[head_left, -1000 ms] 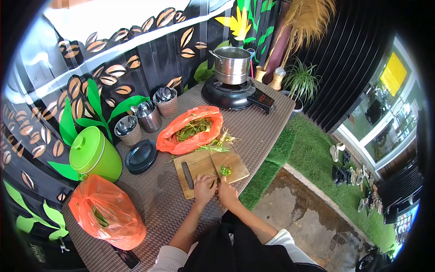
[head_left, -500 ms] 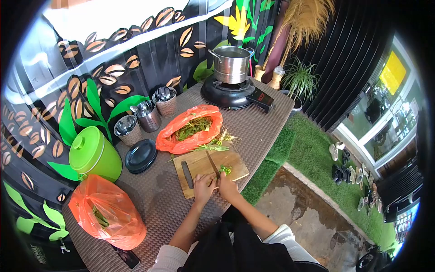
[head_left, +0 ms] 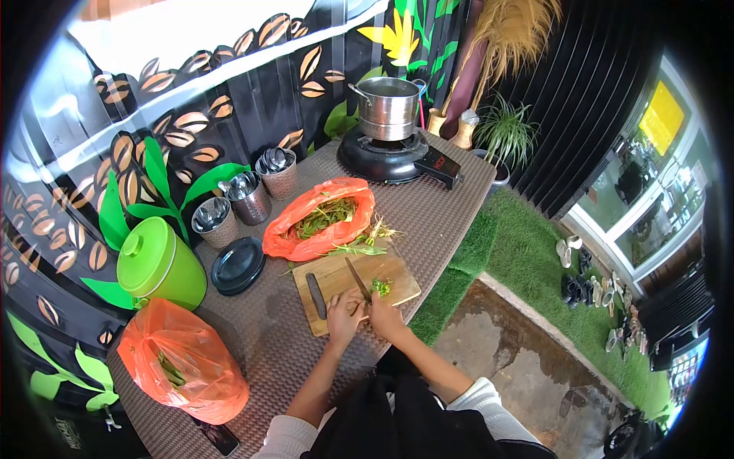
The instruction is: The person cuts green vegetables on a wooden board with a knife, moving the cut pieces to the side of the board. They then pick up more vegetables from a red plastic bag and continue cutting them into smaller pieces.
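Note:
A wooden cutting board (head_left: 396, 269) lies near the front edge of the table. On it, my right hand (head_left: 384, 315) is closed around a knife (head_left: 355, 274), whose blade points away from me. My left hand (head_left: 345, 312) is beside the knife with its fingers curled down on the board; what they press on is hidden. A small heap of chopped greens (head_left: 381, 287) sits just right of the blade. Beyond the board, an orange plastic bag (head_left: 279, 236) gapes, full of leafy greens (head_left: 325, 218). Loose stems (head_left: 378, 229) lie beside it.
A steel pot (head_left: 390, 115) stands on a black portable stove (head_left: 382, 161) at the far end. Left are spoon holders (head_left: 251, 200), dark plates (head_left: 238, 264), a green lidded bucket (head_left: 160, 260), a second orange bag (head_left: 183, 367) and a phone (head_left: 219, 436).
The view has shifted very slightly. My hands and the knife stay in nearly the same place on the board.

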`<state>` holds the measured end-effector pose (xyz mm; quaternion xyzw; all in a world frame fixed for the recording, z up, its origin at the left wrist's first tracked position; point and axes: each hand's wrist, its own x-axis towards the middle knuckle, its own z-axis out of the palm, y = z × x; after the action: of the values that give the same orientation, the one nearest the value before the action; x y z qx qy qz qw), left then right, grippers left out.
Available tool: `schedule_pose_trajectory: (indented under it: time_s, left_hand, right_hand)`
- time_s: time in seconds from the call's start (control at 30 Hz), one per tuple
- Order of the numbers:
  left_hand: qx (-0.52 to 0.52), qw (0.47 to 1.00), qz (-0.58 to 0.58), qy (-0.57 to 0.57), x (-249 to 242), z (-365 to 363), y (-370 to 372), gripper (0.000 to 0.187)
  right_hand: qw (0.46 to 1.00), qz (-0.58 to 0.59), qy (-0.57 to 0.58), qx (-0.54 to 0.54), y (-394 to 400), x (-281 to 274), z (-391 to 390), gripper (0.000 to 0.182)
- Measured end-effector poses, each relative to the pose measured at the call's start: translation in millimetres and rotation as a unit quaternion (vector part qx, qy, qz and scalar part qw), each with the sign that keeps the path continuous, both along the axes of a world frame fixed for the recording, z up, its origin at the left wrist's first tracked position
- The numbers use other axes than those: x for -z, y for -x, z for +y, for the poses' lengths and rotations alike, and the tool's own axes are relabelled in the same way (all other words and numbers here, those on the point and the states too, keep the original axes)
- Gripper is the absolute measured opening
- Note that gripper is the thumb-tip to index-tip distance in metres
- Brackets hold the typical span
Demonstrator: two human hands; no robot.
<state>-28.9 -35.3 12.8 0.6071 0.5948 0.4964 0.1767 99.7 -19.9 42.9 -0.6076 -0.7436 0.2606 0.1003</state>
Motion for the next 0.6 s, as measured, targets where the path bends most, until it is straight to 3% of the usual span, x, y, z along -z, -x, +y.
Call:
schedule_pose_trajectory:
  time_s: [0.13,0.3,0.37,0.6]
  left_hand:
    - [0.007,1.0,0.0,0.021,-3.8,-0.1,1.2,0.032]
    - [0.004,1.0,0.008,-0.003,15.4,3.8,2.8,0.027]
    - [-0.01,0.999,0.017,-0.038,23.3,5.3,4.3,0.025]
    - [-0.009,1.0,-0.018,-0.012,17.5,2.7,2.3,0.022]
  right_hand:
    - [0.998,-0.025,-0.022,0.048,9.8,-2.5,-30.1,0.029]
    - [0.999,-0.012,-0.047,0.011,5.4,12.2,-3.8,0.032]
    - [0.999,-0.021,-0.034,-0.017,4.2,-1.8,-3.4,0.018]
    - [0.997,-0.039,-0.048,0.039,11.5,5.7,-22.6,0.017]
